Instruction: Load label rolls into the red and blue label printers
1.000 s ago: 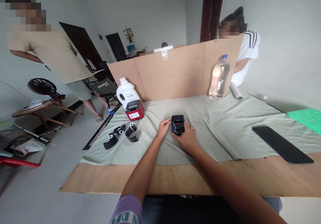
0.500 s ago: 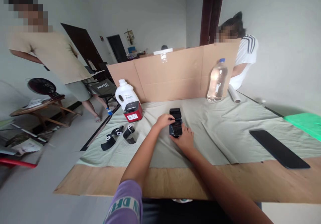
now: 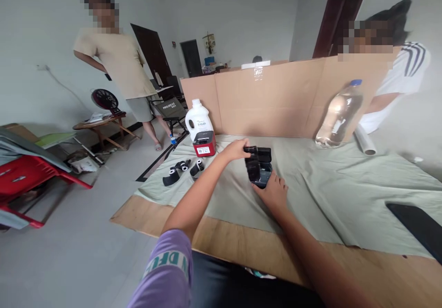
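Both hands work on a small black printer in the middle of a cloth-covered table.

The left hand [image 3: 237, 150] pinches the raised lid of the small black printer [image 3: 258, 170] between thumb and fingertips, while the right hand [image 3: 274, 192] presses against the printer's near side, its fingers curled round the body. The printer sits on the pale green cloth [image 3: 328, 183]. Left of it lie black paper rolls [image 3: 182, 170], a red label printer [image 3: 204, 143] and a white jug [image 3: 198, 119]; a water bottle [image 3: 338, 114] stands before the cardboard screen [image 3: 276, 101].
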### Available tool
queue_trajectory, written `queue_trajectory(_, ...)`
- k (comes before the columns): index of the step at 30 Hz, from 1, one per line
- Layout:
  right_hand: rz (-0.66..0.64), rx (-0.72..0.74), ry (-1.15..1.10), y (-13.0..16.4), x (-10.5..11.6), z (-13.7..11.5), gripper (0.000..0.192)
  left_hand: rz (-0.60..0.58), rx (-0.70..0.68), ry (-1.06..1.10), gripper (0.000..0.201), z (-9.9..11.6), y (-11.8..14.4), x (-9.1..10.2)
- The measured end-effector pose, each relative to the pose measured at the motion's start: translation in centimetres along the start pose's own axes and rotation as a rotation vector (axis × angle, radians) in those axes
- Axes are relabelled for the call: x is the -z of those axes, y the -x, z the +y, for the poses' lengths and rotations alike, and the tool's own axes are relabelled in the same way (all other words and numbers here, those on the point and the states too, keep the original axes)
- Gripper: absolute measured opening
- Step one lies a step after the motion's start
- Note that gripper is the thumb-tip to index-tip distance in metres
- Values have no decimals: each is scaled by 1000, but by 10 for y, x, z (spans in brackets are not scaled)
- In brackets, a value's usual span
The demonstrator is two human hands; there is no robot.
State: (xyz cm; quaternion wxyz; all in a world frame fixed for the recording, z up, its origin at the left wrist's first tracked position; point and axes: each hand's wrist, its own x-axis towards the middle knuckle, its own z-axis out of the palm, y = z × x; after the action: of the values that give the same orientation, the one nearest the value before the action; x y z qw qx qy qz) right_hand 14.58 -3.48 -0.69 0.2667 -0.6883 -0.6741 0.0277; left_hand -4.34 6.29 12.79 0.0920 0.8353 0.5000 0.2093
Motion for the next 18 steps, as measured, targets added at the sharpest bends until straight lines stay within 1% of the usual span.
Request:
queue_trajectory(1, -5, -5, 3, 0, 1, -1, 92, -21, 39, -21, 39, -12, 11, 12)
queue_trajectory(3, -5, -6, 13, -1, 2, -2, 93, -115, 168, -124, 36, -35, 32, 32)
queue_trajectory(5, -3, -6, 22, -2, 1, -3, 94, -206, 322, -252, 36, -54, 50, 41)
queue_trajectory(6, -3, -6, 23, -2, 0, -3, 94, -232, 388, -302, 37, -61, 58, 40)
queue_trajectory(8, -5, -8, 24, -2, -2, -2, 95, -253, 483, -359, 38, -70, 70, 30)
queue_trajectory(11, -15, -18, 35, -2, -4, -1, 96, -261, 571, -375, 37, -78, 78, 11)
queue_trajectory(13, -18, -19, 46, -3, -5, -1, 97, -264, 602, -366, 40, -83, 81, 7)
queue_trajectory(14, -17, -18, 50, -3, -5, 0, 97, -250, 612, -356, 43, -86, 82, 10)
queue_trajectory(15, -14, -19, 53, -3, -4, 0, 97, -208, 624, -349, 47, -90, 84, 14)
queue_trajectory(18, -11, -21, 53, -3, -3, -1, 97, -25, 704, -358, 58, -107, 94, 30)
